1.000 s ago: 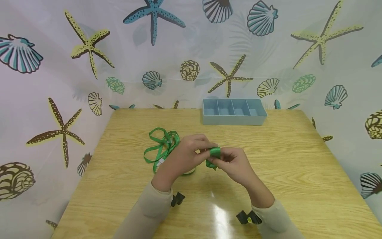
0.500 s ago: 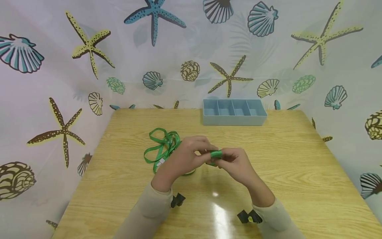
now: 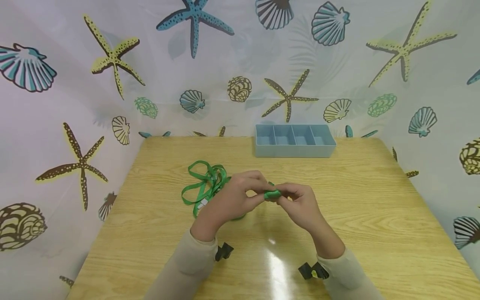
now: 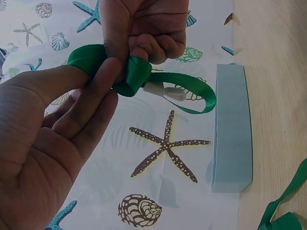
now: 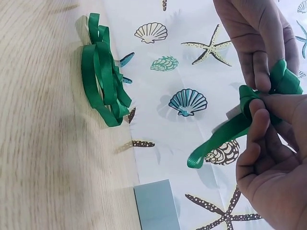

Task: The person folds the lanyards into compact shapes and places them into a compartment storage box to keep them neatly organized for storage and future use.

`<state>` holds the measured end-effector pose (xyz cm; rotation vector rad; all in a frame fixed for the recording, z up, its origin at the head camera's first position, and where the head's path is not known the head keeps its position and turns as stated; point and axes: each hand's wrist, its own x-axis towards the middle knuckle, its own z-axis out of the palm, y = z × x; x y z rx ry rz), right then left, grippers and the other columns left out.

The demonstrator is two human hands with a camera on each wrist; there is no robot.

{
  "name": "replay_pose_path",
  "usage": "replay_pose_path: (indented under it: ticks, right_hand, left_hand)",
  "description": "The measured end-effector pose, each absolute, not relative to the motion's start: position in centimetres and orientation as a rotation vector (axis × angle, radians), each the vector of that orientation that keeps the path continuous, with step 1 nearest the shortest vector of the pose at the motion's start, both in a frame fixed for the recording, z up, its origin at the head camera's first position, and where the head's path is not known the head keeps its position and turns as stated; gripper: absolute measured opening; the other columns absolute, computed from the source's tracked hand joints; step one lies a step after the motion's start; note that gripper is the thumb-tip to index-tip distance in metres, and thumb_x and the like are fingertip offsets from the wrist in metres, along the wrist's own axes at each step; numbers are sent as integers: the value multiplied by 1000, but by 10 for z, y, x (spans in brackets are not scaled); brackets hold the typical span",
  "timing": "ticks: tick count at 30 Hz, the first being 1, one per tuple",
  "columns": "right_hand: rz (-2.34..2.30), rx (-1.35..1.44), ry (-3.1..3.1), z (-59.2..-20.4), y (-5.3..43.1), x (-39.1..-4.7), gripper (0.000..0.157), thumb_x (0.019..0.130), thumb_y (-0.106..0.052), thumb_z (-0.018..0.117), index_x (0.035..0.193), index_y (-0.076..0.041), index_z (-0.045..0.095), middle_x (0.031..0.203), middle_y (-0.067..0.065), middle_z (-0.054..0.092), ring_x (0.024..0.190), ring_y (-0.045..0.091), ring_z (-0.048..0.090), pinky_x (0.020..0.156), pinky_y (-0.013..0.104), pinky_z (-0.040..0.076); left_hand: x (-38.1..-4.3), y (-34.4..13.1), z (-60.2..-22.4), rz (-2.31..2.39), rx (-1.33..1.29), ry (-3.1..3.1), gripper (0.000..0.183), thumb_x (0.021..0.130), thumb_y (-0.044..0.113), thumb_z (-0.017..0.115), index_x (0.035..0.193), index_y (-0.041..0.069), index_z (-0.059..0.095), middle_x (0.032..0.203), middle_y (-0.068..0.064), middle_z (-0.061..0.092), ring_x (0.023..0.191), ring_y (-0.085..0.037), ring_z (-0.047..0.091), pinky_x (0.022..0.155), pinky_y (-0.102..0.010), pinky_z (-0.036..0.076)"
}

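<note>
A green ribbon lanyard [image 3: 272, 194] is bunched between both hands above the table. My left hand [image 3: 240, 191] pinches it from the left, thumb and fingers meeting on the ribbon. From the other side my right hand [image 3: 303, 207] grips it with curled fingers. Seen by the left wrist camera, the ribbon [image 4: 138, 72] wraps in a small loop by the fingertips, while a longer loop sticks out with a white plastic fitting [image 4: 165, 91] beside it. In the right wrist view a flat length of ribbon [image 5: 216, 141] hangs out past the right fingers.
More green lanyards [image 3: 202, 186] lie loosely coiled on the wooden table [image 3: 375, 200], left of and partly behind the left forearm, with white fittings [image 3: 203, 203] among them. A pale blue box [image 3: 295, 151] with several compartments stands at the back edge, against a seashell-patterned curtain [image 3: 225, 112].
Both hands stay at the same spot while the fingers work the ribbon. The green part hanging below the fingers has drawn up, and the right hand has shifted slightly.
</note>
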<state>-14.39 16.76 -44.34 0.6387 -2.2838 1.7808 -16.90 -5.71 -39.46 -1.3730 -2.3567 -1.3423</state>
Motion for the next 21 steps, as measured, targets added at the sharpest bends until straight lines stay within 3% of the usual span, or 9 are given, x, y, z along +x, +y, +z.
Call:
replay_pose_path:
  ticks: [4, 10, 13, 21]
  right_hand:
    - [1692, 596, -2271, -444, 166, -145, 16, 98, 6, 70, 103, -3, 83, 92, -10, 80, 77, 7, 71, 69, 25, 58]
    - [1608, 574, -2264, -446, 167, -145, 17, 97, 5, 72, 101, -5, 84, 87, 4, 80, 67, 7, 60, 60, 25, 47]
    - [1574, 571, -2269, -446, 169, -145, 17, 97, 5, 72, 101, -6, 84, 84, 6, 78, 67, 7, 57, 61, 25, 46]
    - [1507, 652, -2254, -444, 170, -143, 20, 96, 7, 72, 102, -8, 84, 79, 1, 74, 68, 9, 54, 64, 23, 46]
  left_hand:
    - [-169, -57, -394, -1288, -1382, -2390, 32, 101, -9, 60, 116, 9, 82, 103, 2, 68, 81, -8, 54, 72, -25, 51]
    - [-169, -56, -395, -1242, -1413, -2419, 32, 103, -8, 57, 118, 6, 80, 108, -1, 67, 85, -9, 56, 76, -33, 56]
    - [-169, -56, -395, -1276, -1417, -2438, 34, 101, -7, 57, 122, 7, 79, 111, 0, 67, 85, -10, 55, 75, -30, 54]
    - [-168, -54, -398, -1402, -1392, -2376, 22, 102, 26, 74, 118, 12, 82, 106, 8, 66, 90, -6, 60, 80, -25, 55]
